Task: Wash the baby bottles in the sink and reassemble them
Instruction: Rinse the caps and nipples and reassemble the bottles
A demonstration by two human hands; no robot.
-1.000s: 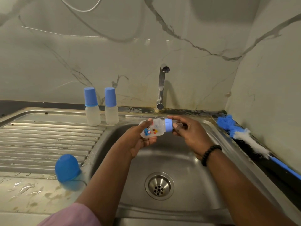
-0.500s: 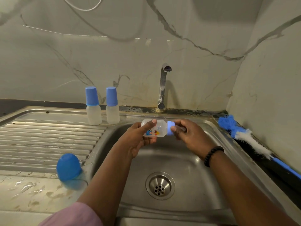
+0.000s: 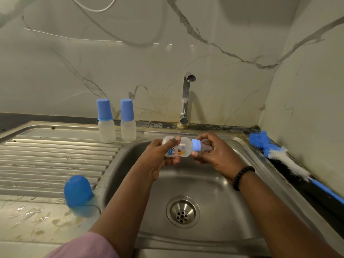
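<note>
Over the steel sink (image 3: 219, 185) I hold a small clear baby bottle (image 3: 183, 147) sideways, its printed side up. My left hand (image 3: 160, 157) grips the bottle's body. My right hand (image 3: 216, 153) grips the blue collar (image 3: 196, 145) and the clear teat at the bottle's right end. Two more bottles with blue caps (image 3: 106, 121) (image 3: 128, 120) stand upright on the back of the drainboard. A loose blue cap (image 3: 77, 190) sits dome-up on the counter at the sink's left edge.
The tap (image 3: 186, 97) stands behind the sink with no water running. A blue and white bottle brush (image 3: 279, 155) lies along the right rim by the wall. The ribbed drainboard (image 3: 48, 161) lies to the left, and the counter in front of it is wet.
Both hands have lifted the bottle slightly toward the tap. The bottle has levelled out, and my right hand's fingers have shifted round the collar and teat.
</note>
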